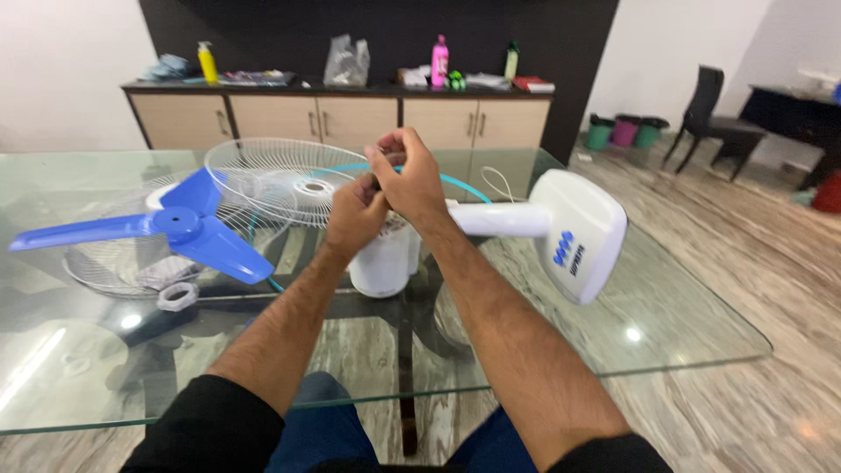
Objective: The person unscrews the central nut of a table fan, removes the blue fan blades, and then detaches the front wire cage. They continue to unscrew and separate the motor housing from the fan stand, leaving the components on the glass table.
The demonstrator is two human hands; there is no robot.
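Observation:
Both my hands meet above the white fan motor housing point(381, 263) lying on the glass table point(674, 324). My left hand point(353, 215) is closed around something small at the motor's shaft; what it holds is hidden by the fingers. My right hand point(410, 175) pinches a small dark part just above it. The white fan base point(574, 241) with blue buttons lies to the right on its stem. A blue three-blade fan propeller point(180, 229) rests at the left, over a wire grille point(114, 263). A second white wire grille point(285, 180) lies behind my hands.
A white plastic ring nut point(178, 296) lies near the blade. A wooden sideboard point(342, 118) with bottles and a bag stands along the far wall. A dark chair point(714, 118) and coloured bins point(624, 131) stand at the right.

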